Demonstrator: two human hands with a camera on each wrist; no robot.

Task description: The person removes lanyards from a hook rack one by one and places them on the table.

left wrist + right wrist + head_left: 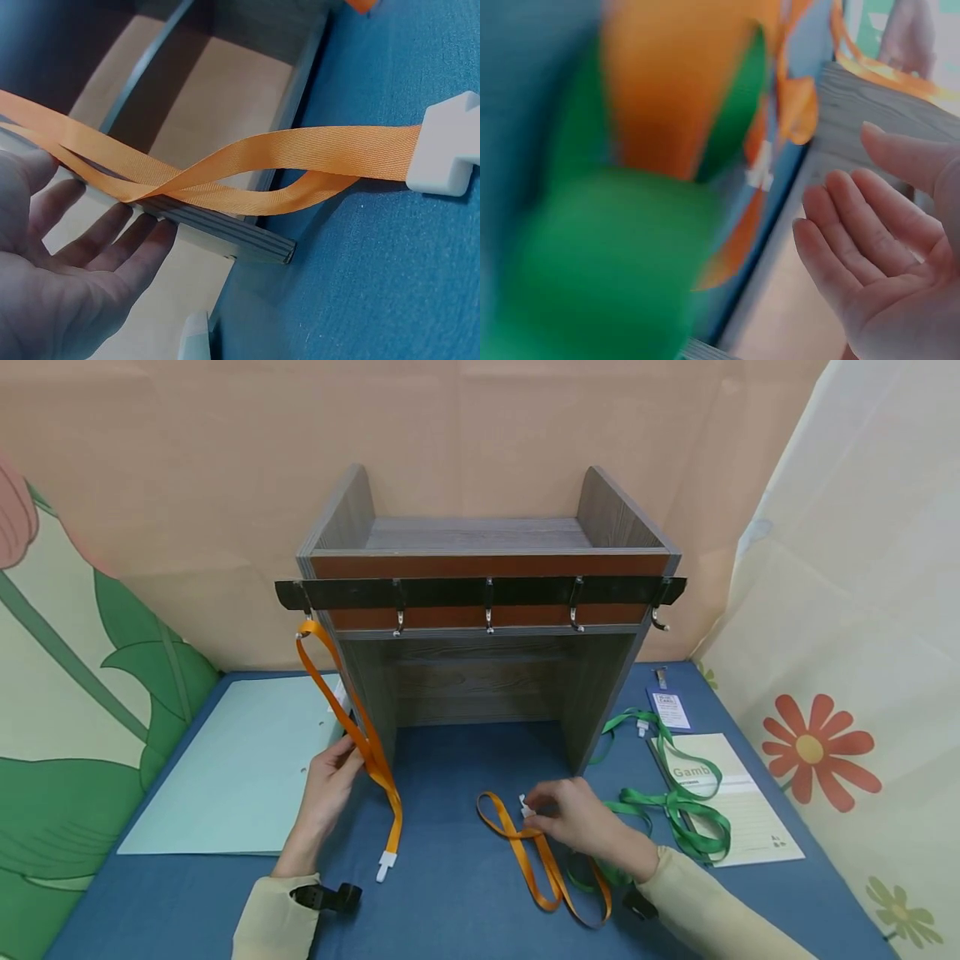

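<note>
An orange lanyard [367, 743] hangs from the leftmost hook [307, 606] of a black hook rail, its white buckle [386, 864] low over the blue tabletop. My left hand [326, 785] is beside its strap; in the left wrist view the fingers [105, 240] are spread and loosely bent, with the thumb against or close to the strap. A second orange lanyard [551, 877] lies loosely looped on the table. Just above it is my right hand [577, 818], near its white clip [525, 807]. The right wrist view shows the right fingers [862, 232] relaxed and the palm bare.
A grey wooden shelf [487, 535] stands at the back, several hooks along its black rail [442, 593]. On the right are a green lanyard [705, 827], a notebook [757, 827] and a blue badge holder [670, 708]. A pale blue folder [225, 768] lies left.
</note>
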